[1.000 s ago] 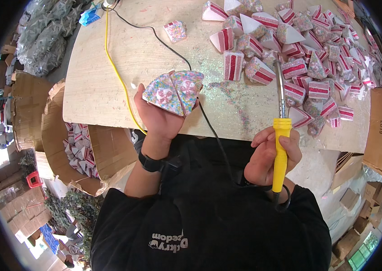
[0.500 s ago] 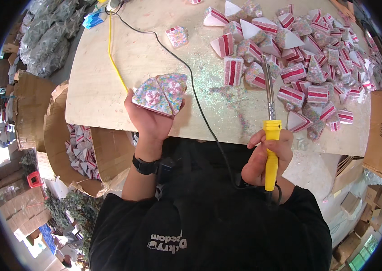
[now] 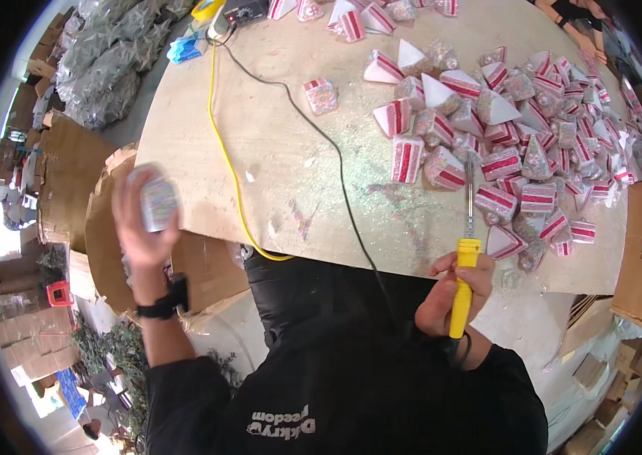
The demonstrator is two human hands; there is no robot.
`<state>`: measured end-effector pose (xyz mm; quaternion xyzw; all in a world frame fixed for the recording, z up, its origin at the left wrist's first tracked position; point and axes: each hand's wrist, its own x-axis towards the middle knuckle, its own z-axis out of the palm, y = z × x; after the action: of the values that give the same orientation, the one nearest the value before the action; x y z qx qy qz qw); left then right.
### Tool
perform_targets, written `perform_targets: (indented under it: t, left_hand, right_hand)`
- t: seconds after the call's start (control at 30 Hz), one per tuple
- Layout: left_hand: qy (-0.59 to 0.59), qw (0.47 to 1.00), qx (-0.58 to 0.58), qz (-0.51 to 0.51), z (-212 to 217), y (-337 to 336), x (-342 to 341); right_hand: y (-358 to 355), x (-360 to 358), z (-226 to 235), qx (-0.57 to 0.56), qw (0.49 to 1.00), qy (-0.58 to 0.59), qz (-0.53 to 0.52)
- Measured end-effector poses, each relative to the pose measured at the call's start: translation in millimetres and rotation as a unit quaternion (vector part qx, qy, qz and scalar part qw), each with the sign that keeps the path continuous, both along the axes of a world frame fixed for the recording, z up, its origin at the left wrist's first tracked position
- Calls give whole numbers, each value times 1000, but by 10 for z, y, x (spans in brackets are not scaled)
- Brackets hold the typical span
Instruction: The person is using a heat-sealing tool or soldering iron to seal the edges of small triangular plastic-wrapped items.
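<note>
In my right hand (image 3: 450,292) is a soldering iron (image 3: 467,284), its yellow handle gripped in closed fingers and its metal shaft pointing away over the table. At the table's left edge, above the cardboard box, my left hand (image 3: 143,220) is smeared by motion. Thumb and fingers curve around a sprinkle-covered fake cake slice (image 3: 160,203); whether a second slice is with it I cannot tell. To the right of the iron spreads a large heap of pink-and-white fake cake slices (image 3: 499,163). One single slice (image 3: 321,97) lies apart, left of the black cord.
A black cord (image 3: 336,152) and a yellow cord (image 3: 226,152) cross the table (image 3: 260,129). At the far edge are a black box with knobs (image 3: 245,10) and yellow tape (image 3: 207,9). Cardboard boxes (image 3: 199,269) flank the table. Another person's arms (image 3: 590,42) show at far right.
My left hand has swung left from the table's front edge to above the cardboard box, carrying cake slice. The right hand keeps the soldering iron, slightly lower in view. The yellow cord now hangs loose.
</note>
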<state>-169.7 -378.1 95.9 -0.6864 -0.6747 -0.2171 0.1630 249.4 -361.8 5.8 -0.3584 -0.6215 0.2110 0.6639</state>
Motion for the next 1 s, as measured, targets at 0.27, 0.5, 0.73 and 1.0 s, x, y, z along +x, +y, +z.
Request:
perform_targets:
  t: [0.27,0.5,0.73,1.0]
  left_hand:
    - [-36,712,-387,585,-157,-905,-1411]
    - [-141,941,-307,31,-273,636,403]
    - [-133,946,-295,-38,-1004,2338,1155]
    - [-157,940,-288,-90,-1254,2470,1412]
  right_hand:
    - [6,-108,73,5,1000,4,4]
    - [-19,-78,100,-16,1000,-9,13]
    - [-256,44,176,-5,998,-61,-20]
    - [-236,244,122,-50,990,-54,-120]
